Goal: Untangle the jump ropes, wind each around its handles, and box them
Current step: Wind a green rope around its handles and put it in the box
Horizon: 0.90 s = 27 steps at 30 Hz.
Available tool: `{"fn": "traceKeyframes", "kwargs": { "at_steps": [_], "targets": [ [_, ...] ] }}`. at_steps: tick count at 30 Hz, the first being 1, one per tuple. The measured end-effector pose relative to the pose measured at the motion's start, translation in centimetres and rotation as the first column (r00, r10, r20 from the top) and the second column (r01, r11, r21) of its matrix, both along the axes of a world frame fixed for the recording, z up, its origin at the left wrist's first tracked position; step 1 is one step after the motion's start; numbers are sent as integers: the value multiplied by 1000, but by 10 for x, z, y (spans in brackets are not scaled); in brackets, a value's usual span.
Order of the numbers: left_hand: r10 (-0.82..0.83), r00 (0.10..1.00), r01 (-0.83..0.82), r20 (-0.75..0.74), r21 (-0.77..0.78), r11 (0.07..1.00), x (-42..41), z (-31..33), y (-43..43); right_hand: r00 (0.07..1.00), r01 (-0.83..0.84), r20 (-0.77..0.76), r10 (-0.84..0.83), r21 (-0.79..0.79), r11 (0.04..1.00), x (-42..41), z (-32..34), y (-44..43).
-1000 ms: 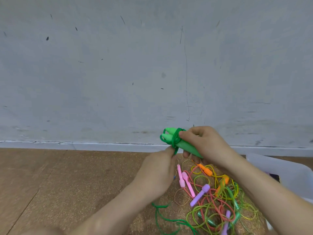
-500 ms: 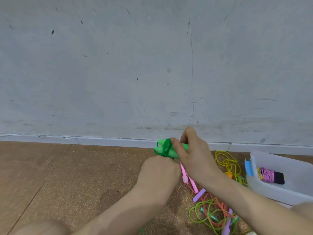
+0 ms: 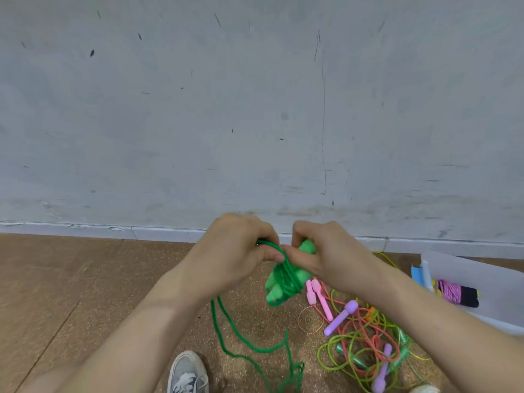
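Trailing across the floor (image 3: pixel 85 293) beneath both hands, the loose green cord (image 3: pixel 214 313) lies in slack loops beside a grey shoe (image 3: pixel 187 373) and climbs to the left hand (image 3: pixel 235 256). Below the right hand (image 3: pixel 326 256) sits the tangle (image 3: pixel 365 344) of pink, purple, orange and yellow-green ropes, not yet sorted.

The left hand pinches the cord between thumb and curled fingers. The right hand is curled round the pair of green handles (image 3: pixel 283 282), its thumb lying along them close to the several turns already wound there. The two hands nearly touch.

Out to the right of the right hand, a white box (image 3: pixel 482 268) holds one wound pink rope (image 3: pixel 449 290). Beyond the hands rises the scuffed grey wall (image 3: pixel 255 109).

The risks, as I judge them:
- The turns sit near the handles' free lower ends, so they could slide off if the right hand's grip eases or the left hand pulls unevenly.
- The slack on the floor could catch on the shoe or drag into the tangle, and a snag there would jerk the cord and loosen the winding.
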<state>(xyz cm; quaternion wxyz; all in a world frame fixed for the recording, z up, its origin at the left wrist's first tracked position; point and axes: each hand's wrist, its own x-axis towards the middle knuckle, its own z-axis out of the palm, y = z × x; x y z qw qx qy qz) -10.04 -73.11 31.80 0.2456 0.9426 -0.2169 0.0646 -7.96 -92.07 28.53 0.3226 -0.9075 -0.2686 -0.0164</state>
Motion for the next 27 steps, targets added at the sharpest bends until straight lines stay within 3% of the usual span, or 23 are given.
{"fn": "traceKeyframes", "kwargs": {
  "at_steps": [5,8,11,15,19,21,23,27],
  "targets": [
    [-78,940,-80,-332,-437,896,10,1,8,990,9,-135,32,291,957,-3,19,3],
    [-246,873,-57,-421,-589,806,14,-4,9,961,40,-265,77,409,912,-8,26,1],
    [-361,793,-166,-491,-745,646,16,-16,6,912,97,-386,137,529,843,-13,30,-2],
    [-412,760,-300,-503,-834,464,12,-28,-5,853,137,-452,262,677,723,-14,33,-6],
    [-288,778,-460,-559,-818,346,5,-40,-33,811,295,-512,283,775,558,-14,31,-4],
    [-214,816,-438,-536,-817,376,-3,-47,-48,836,374,-508,206,803,464,-13,27,0],
    [-153,842,-390,-517,-779,491,-13,-52,-59,863,436,-502,63,801,410,-8,21,3],
    [-22,900,-301,-435,-659,689,-16,-49,-70,864,504,-419,-281,737,451,4,7,2]
  ]
}}
